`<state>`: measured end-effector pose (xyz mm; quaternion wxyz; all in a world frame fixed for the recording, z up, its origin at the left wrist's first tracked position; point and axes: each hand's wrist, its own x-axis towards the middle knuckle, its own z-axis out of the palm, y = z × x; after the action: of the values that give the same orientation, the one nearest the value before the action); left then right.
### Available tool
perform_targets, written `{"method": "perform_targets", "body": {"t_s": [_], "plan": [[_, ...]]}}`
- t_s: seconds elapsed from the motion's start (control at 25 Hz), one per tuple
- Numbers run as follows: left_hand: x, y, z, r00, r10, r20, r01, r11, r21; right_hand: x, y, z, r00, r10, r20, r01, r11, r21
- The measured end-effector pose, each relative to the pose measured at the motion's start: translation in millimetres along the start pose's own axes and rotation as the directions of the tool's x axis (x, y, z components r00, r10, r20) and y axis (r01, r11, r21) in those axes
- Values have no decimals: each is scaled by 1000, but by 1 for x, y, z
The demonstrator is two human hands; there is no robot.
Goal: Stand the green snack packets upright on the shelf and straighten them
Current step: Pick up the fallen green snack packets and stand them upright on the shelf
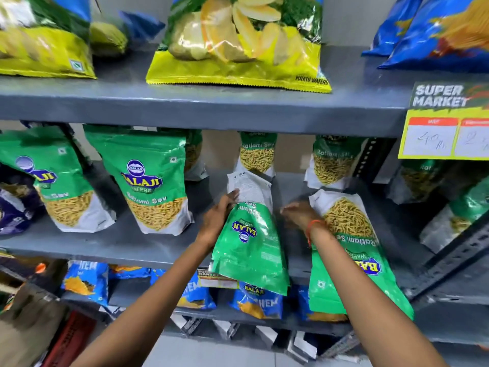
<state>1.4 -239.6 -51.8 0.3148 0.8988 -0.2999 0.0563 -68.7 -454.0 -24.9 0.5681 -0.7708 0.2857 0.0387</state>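
A green Ratlami Sev packet [250, 242] lies flat and upside down on the middle grey shelf [148, 250], its top hanging over the front edge. My left hand [221, 215] grips its left side near the white bottom end. A second fallen green packet [352, 250] lies to the right, also upside down. My right hand [301, 214] hovers between the two with fingers spread, holding nothing. Two green packets [150, 181] stand upright at the left, and two more [258, 153] stand at the back.
Yellow-green wafer bags [238, 46] and blue bags [436, 30] fill the upper shelf. Blue packets [87, 282] sit on the lower shelf. A supermarket price tag [447, 123] hangs at the right. Slotted metal uprights [455, 258] frame the right side.
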Motion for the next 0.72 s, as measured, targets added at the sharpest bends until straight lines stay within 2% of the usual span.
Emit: {"method": "perform_targets", "body": {"t_s": [0.04, 0.08, 0.16, 0.24, 0.32, 0.44, 0.52, 0.56, 0.6, 0.64, 0.68, 0.72], "plan": [[0, 3, -3, 999, 41, -5, -41, 999, 33, 2, 2, 5, 1000, 5, -21, -9, 987, -159], [0, 2, -4, 998, 66, -21, -65, 996, 59, 1, 9, 10, 999, 42, 14, -38, 975, -221], [-3, -4, -5, 998, 68, 1, -67, 995, 70, 1, 30, 21, 991, 101, 87, -86, 983, -160], [-5, -12, -3, 1000, 8, 1, -8, 1000, 9, -1, 41, 22, 981, 150, 127, -156, 987, 43], [-5, -22, 2, 992, -83, -97, 73, 992, -106, -3, 37, 20, 970, 117, 213, -171, 951, 257], [-3, -31, 6, 950, -283, -130, 231, 920, -315, -6, 21, 14, 972, 47, 230, -142, 898, 415], [-2, -20, -4, 938, -334, -92, 246, 829, -503, -12, 8, 7, 974, -78, 214, -67, 800, 596], [0, -15, -9, 939, -327, -103, 218, 801, -557, -11, 2, 5, 973, -105, 203, -71, 706, 705], [9, -12, -10, 934, -331, -132, 205, 801, -563, -9, -7, 4, 981, -92, 172, -73, 646, 760], [20, -12, -11, 930, -325, -175, 196, 836, -512, -2, -14, 3, 990, -71, 118, -41, 669, 742], [31, -10, -15, 931, -321, -172, 195, 839, -508, 3, -20, 4, 997, -45, 55, -4, 737, 676], [40, -8, -16, 941, -315, -121, 201, 810, -550, 6, -25, 6, 999, -39, 11, 22, 755, 655]]}}
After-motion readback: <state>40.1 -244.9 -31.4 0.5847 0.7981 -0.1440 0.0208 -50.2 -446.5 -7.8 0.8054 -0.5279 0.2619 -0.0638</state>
